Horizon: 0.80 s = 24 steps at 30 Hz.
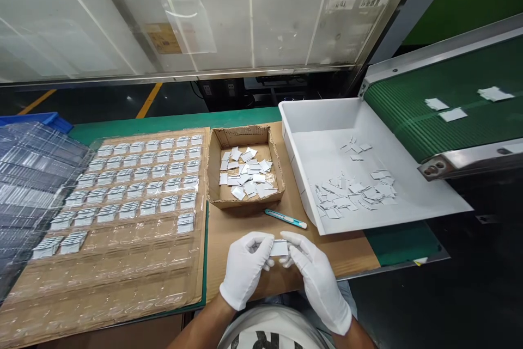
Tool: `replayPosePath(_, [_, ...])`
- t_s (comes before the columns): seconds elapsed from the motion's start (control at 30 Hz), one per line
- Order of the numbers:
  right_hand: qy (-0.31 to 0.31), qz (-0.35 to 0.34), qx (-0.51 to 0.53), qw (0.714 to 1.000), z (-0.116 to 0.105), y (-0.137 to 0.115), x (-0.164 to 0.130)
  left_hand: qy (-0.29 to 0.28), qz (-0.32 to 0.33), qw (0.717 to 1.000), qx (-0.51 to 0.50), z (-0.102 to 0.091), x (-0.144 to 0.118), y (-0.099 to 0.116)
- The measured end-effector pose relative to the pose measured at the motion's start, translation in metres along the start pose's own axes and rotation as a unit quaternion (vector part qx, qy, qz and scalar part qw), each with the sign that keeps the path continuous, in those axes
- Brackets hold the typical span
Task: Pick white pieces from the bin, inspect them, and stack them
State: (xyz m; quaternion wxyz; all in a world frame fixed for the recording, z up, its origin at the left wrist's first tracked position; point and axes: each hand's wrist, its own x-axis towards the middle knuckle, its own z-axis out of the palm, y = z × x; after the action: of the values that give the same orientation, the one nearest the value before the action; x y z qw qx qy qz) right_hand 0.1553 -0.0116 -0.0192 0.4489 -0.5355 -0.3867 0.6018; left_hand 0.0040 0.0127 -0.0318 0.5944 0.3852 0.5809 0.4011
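Note:
Both of my hands wear white gloves and meet near the table's front edge. Between them is a small white rectangular piece [279, 248]. My left hand [247, 267] pinches its left end, and my right hand [314, 275] grips the right end. Just beyond my hands lies a teal box cutter [285, 218] on the cardboard. Behind that stands an open cardboard box [246, 203] with many similar white pieces inside. To the left, a clear compartment tray [134, 278] holds stacks of such pieces in its back rows; most front compartments show bare.
A large white bin [300, 175] at right holds scattered white pieces. The green conveyor belt [461, 93] slopes down to it, carrying several pieces. Stacked clear trays [36, 185] and a blue crate [53, 121] stand far left. A translucent panel [229, 17] hangs across the back.

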Motion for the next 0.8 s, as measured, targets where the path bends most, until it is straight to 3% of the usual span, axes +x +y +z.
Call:
replayPosePath(0.2, [0.021, -0.001, 0.002, 1.0, 0.004, -0.001, 0.0, 0.015, 0.026, 0.999, 0.028, -0.001, 0.0, 0.007])
replayPosePath(0.3, [0.021, -0.002, 0.02, 1.0, 0.009, 0.0, 0.002, 0.069, 0.142, 0.983, 0.09, -0.013, 0.019, 0.026])
replayPosePath(0.4, [-0.039, -0.023, 0.027, 0.999, 0.013, -0.002, 0.002, 0.143, 0.321, 0.912, 0.214, -0.029, 0.053, 0.055])
replayPosePath(0.5, [-0.085, -0.052, 0.007, 0.995, 0.009, -0.01, -0.002, 0.14, 0.399, 0.844, 0.33, -0.04, 0.083, 0.077])
replayPosePath(0.6, [-0.031, -0.117, -0.063, 0.991, -0.009, -0.027, -0.001, 0.134, 0.452, 0.791, 0.39, -0.042, 0.086, 0.08])
replayPosePath(0.7, [0.074, -0.182, -0.249, 0.948, -0.042, -0.056, 0.024, 0.146, 0.497, 0.788, 0.332, -0.038, 0.065, 0.059])
replayPosePath(0.77, [0.116, -0.163, -0.444, 0.874, -0.068, -0.079, 0.057, 0.118, 0.498, 0.809, 0.29, -0.036, 0.048, 0.036])
replayPosePath(0.8, [0.129, -0.152, -0.476, 0.856, -0.082, -0.09, 0.077, 0.099, 0.485, 0.823, 0.278, -0.035, 0.04, 0.023])
